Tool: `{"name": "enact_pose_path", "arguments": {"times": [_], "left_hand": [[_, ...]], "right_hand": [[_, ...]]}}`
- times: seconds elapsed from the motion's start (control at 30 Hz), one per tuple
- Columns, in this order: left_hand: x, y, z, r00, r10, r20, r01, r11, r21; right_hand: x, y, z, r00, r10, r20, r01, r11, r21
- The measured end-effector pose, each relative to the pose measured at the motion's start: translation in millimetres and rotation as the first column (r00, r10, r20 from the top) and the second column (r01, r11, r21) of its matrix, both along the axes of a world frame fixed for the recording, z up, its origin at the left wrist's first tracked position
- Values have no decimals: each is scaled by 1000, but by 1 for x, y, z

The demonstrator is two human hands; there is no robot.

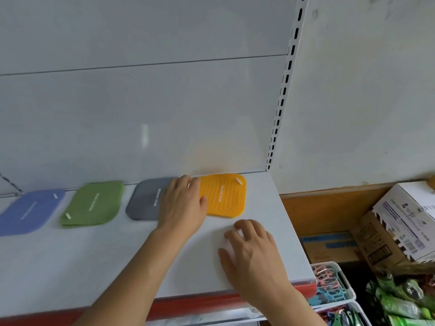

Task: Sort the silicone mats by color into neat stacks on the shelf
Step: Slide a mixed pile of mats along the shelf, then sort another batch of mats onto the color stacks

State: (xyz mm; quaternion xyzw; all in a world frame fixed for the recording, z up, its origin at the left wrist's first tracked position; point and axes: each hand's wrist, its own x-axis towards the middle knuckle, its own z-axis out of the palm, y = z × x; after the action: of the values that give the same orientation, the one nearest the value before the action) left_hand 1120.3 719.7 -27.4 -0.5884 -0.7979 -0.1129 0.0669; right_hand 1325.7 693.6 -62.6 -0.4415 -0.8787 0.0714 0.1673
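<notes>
Four piles of silicone mats lie in a row along the back of the white shelf [94,260]: blue [30,211], green [93,203], grey [146,200] and orange [223,195]. My left hand [182,205] lies flat between the grey and orange piles, fingers straight, its thumb touching the orange mat's left edge and its palm covering the grey pile's right side. My right hand [250,252] rests on the bare shelf in front of the orange pile, fingers loosely bent with the tips touching the surface, holding nothing.
The shelf ends on the right at a slotted upright [281,100]. Below and to the right stand cardboard boxes [404,222] and white baskets [334,285] of small goods. A red strip [211,300] runs along the shelf's front edge.
</notes>
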Motion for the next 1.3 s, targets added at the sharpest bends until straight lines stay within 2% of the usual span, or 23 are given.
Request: {"name": "enact_pose_path", "arguments": {"times": [0.17,0.4,0.53,0.73,0.97,1.1,1.3], "left_hand": [[-27,-54,9,997,-77,-5,77,992,104],[-93,-169,24,998,25,54,-32,992,125],[-144,-250,26,994,59,88,-71,989,132],[-229,-375,17,973,195,120,-208,972,107],[-315,-489,9,909,393,142,-409,905,114],[-370,-535,3,863,488,131,-500,863,78],[-465,-590,11,786,605,126,-613,789,34]], "right_hand": [[-33,-18,8,999,36,5,-36,999,29],[-105,-75,29,989,138,61,-143,987,79],[-159,-127,31,983,178,37,-180,982,63],[-255,-209,29,957,286,-40,-283,957,68],[-378,-287,34,873,486,-46,-481,873,86],[-456,-320,31,810,586,-20,-582,808,89],[-582,-364,29,707,704,-74,-699,710,82]]}}
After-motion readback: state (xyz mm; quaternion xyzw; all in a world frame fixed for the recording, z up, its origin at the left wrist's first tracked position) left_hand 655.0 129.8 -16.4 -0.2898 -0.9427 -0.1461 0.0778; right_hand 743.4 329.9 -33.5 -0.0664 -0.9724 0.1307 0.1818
